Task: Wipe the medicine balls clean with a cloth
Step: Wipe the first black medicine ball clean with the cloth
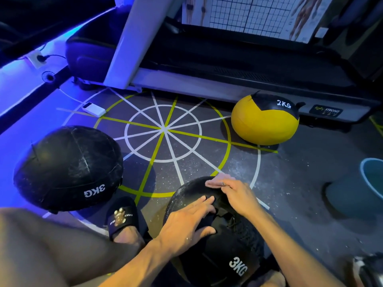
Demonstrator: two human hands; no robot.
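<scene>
Near ball: black round 3KG medicine ball on the floor.
Left hand: fingers straight, pressing the ball.
Right hand: pinching a pale cloth against the ball.

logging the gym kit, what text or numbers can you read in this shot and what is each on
"3KG": black medicine ball at left, printed upside down.
"3KG": black medicine ball under the hands.
"2KG": black panel of the yellow medicine ball.
"STRONG": label on the treadmill base; the word before it and the small marks below are blurred.
"EVERY": strap of the black slipper; a second word is unreadable.
Wall charts: print too small.
</scene>
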